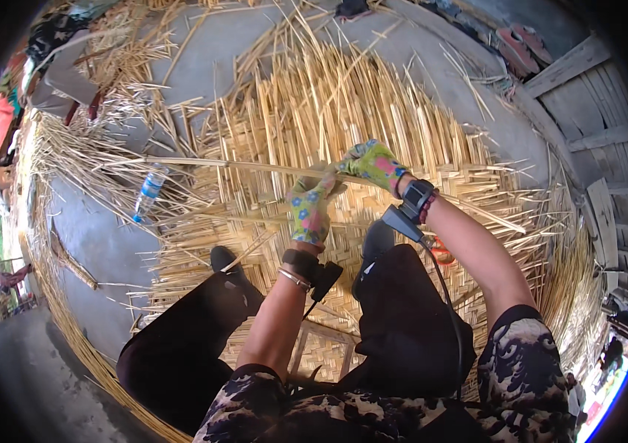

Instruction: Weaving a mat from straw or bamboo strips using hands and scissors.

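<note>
A long pale reed strip (pixel 232 164) runs crosswise in front of me, above a partly woven reed mat (pixel 340 260). My left hand (pixel 310 210), in a green flowered glove, is closed round the strip near its middle. Just to its right, my right hand (pixel 374 164), gloved alike, grips the same strip, with the fingers of both hands almost touching. Part of my left fingers is blurred. Loose strip ends (pixel 314 96) fan out from the mat's far edge. My shoes stand on the woven part.
Left of the mat lie a water bottle (pixel 149 193) with a blue label and a heap of loose reeds (pixel 77 151). An orange-red object (pixel 441 251) rests by my right knee. Pink shoes (pixel 522 50) are at the far right, near a wooden door (pixel 594 111).
</note>
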A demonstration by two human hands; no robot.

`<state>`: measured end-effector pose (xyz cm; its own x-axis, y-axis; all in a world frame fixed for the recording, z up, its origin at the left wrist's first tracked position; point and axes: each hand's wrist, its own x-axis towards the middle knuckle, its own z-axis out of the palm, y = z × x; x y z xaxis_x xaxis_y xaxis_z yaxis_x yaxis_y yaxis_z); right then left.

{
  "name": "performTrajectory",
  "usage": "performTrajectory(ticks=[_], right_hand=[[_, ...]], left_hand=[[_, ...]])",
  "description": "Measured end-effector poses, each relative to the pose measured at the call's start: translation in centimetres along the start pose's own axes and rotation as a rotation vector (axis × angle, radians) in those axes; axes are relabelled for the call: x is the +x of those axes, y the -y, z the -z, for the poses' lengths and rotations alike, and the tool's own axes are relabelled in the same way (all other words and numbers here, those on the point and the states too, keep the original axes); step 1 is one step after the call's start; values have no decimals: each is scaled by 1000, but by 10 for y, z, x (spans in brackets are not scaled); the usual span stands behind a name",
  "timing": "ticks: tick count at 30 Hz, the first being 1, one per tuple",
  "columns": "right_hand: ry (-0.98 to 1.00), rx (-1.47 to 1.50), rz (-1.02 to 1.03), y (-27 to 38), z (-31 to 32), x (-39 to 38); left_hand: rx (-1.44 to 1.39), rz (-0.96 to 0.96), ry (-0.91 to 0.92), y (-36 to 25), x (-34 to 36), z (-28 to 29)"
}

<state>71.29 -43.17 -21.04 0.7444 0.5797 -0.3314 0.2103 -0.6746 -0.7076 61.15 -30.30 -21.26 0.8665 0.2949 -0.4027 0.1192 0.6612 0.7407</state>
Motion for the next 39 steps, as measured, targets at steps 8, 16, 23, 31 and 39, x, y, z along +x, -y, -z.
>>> performTrajectory(ticks=[8, 16, 23, 31, 39], right_hand=[[34, 448, -119, -14, -19, -20], [-240, -63, 305, -2, 16, -29], [380, 871, -339, 8, 29, -68], [487, 1115, -154, -27, -11, -41], [801, 1110, 26, -88, -43, 0]], left_hand=[[-110, 80, -6, 18, -1, 4], [-10, 19, 78, 14, -1, 0], [211, -25, 252, -7, -41, -5], [332, 68, -10, 0, -31, 17], [419, 73, 219, 21, 7, 49]])
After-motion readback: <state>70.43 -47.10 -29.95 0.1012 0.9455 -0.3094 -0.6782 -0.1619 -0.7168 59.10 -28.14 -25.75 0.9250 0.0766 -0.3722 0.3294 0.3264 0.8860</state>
